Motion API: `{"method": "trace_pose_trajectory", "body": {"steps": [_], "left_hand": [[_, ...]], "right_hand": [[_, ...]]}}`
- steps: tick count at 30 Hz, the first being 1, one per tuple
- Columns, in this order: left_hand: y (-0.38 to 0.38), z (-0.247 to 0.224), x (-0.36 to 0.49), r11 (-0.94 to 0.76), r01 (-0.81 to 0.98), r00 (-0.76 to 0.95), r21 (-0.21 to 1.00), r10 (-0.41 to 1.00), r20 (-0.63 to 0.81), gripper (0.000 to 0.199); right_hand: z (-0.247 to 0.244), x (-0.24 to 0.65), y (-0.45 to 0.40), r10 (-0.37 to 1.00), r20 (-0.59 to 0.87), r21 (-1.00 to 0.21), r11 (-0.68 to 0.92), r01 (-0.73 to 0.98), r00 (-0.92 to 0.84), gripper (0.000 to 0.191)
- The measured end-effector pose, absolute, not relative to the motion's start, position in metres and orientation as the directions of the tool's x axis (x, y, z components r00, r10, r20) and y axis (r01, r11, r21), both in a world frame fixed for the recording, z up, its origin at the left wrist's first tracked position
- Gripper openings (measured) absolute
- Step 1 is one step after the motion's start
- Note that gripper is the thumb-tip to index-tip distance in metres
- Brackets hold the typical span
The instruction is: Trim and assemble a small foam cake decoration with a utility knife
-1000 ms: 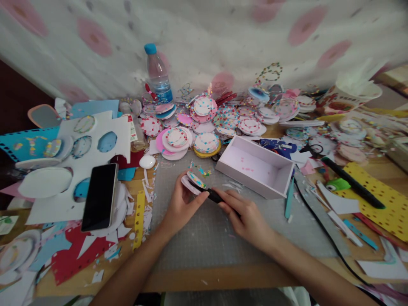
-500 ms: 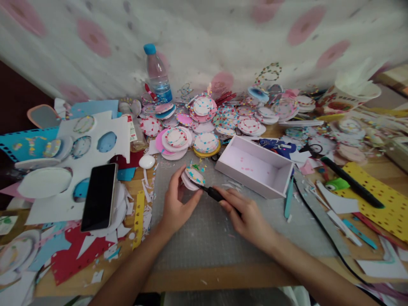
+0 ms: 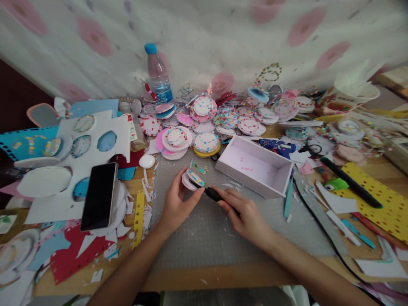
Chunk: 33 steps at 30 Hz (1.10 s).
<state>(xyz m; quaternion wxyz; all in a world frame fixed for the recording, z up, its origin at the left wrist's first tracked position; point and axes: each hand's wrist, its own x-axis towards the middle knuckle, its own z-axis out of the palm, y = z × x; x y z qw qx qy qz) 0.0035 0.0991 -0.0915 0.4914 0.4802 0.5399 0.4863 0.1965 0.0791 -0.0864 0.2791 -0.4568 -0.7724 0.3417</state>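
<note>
My left hand [image 3: 177,202] is closed around the edge of a small layered white disc [image 3: 188,182], its top dotted with yellow and blue bits. Held tilted, the disc is a little above the grey cutting mat [image 3: 204,238]. My right hand [image 3: 244,210] grips a black-handled tool [image 3: 213,194]. Its thin dark tip reaches against the disc's side, near my left thumb; whether it is a knife or another tool I cannot tell. Small yellow and green pieces [image 3: 204,169] show just behind the disc.
An open white box [image 3: 255,168] stands right of my hands, with a blue glue gun [image 3: 277,146] behind it. Decorated discs [image 3: 177,138] crowd the back near a water bottle [image 3: 157,74]. A phone [image 3: 99,195] lies left; a black cable [image 3: 321,225] crosses the right side.
The disc has turned slightly in my left hand. The tool's tip has shifted a little along its side; both hands stay nearly in place.
</note>
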Motion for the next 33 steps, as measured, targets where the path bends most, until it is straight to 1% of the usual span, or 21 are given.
{"method": "trace_pose_trajectory", "body": {"steps": [9,17,23,27,30,33], "left_hand": [[0.098,-0.089,0.006,0.121,-0.035,0.007,0.992,0.993,-0.121,0.072],[0.098,-0.090,0.004,0.147,0.010,0.011,0.989,0.989,-0.147,0.070],[0.099,-0.088,0.000,0.200,0.075,0.027,0.977,0.979,-0.202,0.059],[0.101,-0.083,-0.002,0.195,0.078,0.068,0.978,0.977,-0.200,0.043],[0.101,-0.081,-0.002,0.203,0.058,0.091,0.977,0.974,-0.208,0.033],[0.102,-0.080,-0.003,0.220,0.027,0.110,0.975,0.969,-0.222,0.032]], "right_hand": [[-0.084,0.197,0.079,0.877,0.119,-0.785,0.370,0.497,-0.465,0.040],[-0.085,0.197,0.077,0.863,0.100,-0.766,0.384,0.516,-0.494,0.041],[-0.083,0.197,0.077,0.854,0.079,-0.761,0.385,0.522,-0.514,0.042],[-0.083,0.198,0.077,0.858,0.085,-0.765,0.382,0.519,-0.507,0.042],[-0.082,0.198,0.078,0.860,0.092,-0.796,0.367,0.482,-0.502,0.041],[-0.080,0.198,0.081,0.864,0.090,-0.845,0.329,0.422,-0.495,0.039]]}}
